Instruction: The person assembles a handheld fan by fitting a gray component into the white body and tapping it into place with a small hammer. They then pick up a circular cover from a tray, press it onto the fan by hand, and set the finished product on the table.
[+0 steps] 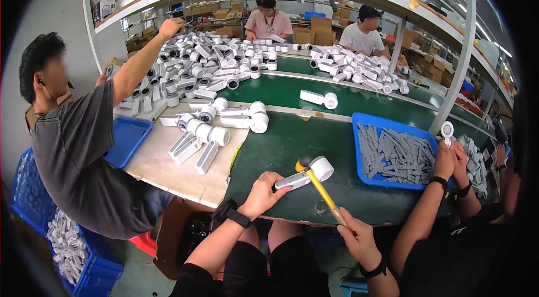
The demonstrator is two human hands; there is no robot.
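Note:
My left hand [264, 193] is closed around the grey-faced handle of a white handheld fan [321, 169], which lies on the green tabletop with its round head pointing away to the right. In my right hand [360, 241] is a small mallet [327, 197] with a yellow handle. Its head, dark at one end and yellowish at the other, is over the fan where handle and round head meet. Whether the mallet touches the fan I cannot tell. Several similar fans [205, 128] lie on the cardboard sheet just left of my left hand.
To the right, a blue tray [393, 183] holds many grey strips. Ahead, one fan [319, 99] rests on the green conveyor belt [281, 86]; a large heap of fans [196, 64] lies beyond. A co-worker [78, 145] reaches from the left; another person's hands [451, 159] hold a fan at right.

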